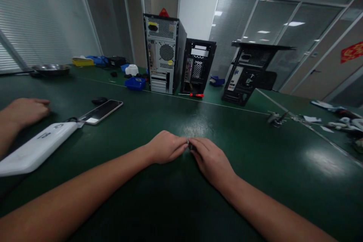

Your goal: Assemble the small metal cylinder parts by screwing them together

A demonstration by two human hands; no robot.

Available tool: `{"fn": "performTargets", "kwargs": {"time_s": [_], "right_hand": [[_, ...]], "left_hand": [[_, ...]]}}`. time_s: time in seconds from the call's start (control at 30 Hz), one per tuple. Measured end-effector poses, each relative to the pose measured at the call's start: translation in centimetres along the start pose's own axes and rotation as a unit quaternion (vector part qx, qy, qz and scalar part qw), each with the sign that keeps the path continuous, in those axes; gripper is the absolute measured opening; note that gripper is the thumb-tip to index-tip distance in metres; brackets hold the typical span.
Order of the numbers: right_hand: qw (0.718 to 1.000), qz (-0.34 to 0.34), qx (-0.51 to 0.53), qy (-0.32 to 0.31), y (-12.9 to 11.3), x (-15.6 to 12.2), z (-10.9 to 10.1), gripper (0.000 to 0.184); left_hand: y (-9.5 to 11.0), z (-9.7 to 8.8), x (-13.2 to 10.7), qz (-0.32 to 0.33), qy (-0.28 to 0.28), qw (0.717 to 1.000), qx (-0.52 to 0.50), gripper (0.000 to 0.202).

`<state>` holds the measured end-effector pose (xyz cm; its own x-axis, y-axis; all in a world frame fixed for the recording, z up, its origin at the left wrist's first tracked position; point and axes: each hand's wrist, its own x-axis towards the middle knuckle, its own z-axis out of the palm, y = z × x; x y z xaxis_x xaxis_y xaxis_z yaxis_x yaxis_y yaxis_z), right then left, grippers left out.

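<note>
My left hand [166,147] and my right hand [214,160] meet over the green table [119,181], fingertips almost touching. Between them is a small dark piece with a pale edge [190,145], mostly hidden by the fingers. Thumb and forefinger of my left hand pinch at its left end. The fingers of my right hand curl closed around its other side. What kind of thing it is, I cannot make out.
A white power bank [42,147] joins by cable to a phone [102,112]; another person's hand [27,112] rests beyond it. Computer cases [163,53], a red screwdriver [197,95], a blue bin [135,83] and a metal pan [53,69] stand further back. Blurred metal parts [276,119] lie right.
</note>
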<state>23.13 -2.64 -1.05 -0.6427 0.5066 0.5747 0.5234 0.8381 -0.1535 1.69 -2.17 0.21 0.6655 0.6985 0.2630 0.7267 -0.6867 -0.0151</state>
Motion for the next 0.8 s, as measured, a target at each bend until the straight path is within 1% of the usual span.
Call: {"fn": "performTargets", "kwargs": {"time_s": [0.07,0.17,0.27,0.33,0.4,0.47,0.53,0.6,0.7,0.8], "right_hand": [[0.999,0.011,-0.034,0.008,0.0,0.0,-0.1,0.041],[0.996,0.042,-0.074,0.031,0.2,-0.1,0.0,0.046],[0.995,0.058,-0.063,0.046,0.2,-0.2,-0.1,0.049],[0.996,0.06,-0.04,0.048,-0.1,-0.3,-0.4,0.047],[0.998,0.049,-0.032,0.038,-0.6,-0.3,-0.6,0.043],[0.999,0.019,-0.042,0.017,-1.1,-0.1,-0.8,0.038],[0.998,-0.012,-0.064,-0.01,-1.3,0.0,-0.8,0.029],[0.994,-0.029,-0.098,-0.029,-1.2,0.1,-0.7,0.02],[0.986,-0.032,-0.159,-0.03,-0.8,0.1,-0.8,0.016],[0.981,-0.045,-0.189,-0.027,-1.1,0.3,-1.7,0.015]], "left_hand": [[0.0,0.0,0.0,-0.016,0.017,1.0,-0.002,0.028],[0.0,0.1,0.0,-0.022,0.037,0.999,-0.012,0.028],[0.0,0.2,-0.2,-0.012,0.041,0.999,-0.032,0.028],[0.0,0.3,-0.3,0.006,0.037,0.998,-0.044,0.031],[0.0,0.5,-0.4,0.029,0.035,0.998,-0.05,0.034],[0.0,0.6,-0.4,0.045,0.035,0.997,-0.052,0.034],[0.0,0.7,-0.5,0.057,0.029,0.997,-0.047,0.034],[0.1,0.6,-0.5,0.063,0.021,0.997,-0.043,0.034],[0.2,0.3,-0.4,0.06,0.02,0.996,-0.065,0.035],[0.4,-0.6,-0.2,0.053,0.022,0.995,-0.085,0.039]]}}
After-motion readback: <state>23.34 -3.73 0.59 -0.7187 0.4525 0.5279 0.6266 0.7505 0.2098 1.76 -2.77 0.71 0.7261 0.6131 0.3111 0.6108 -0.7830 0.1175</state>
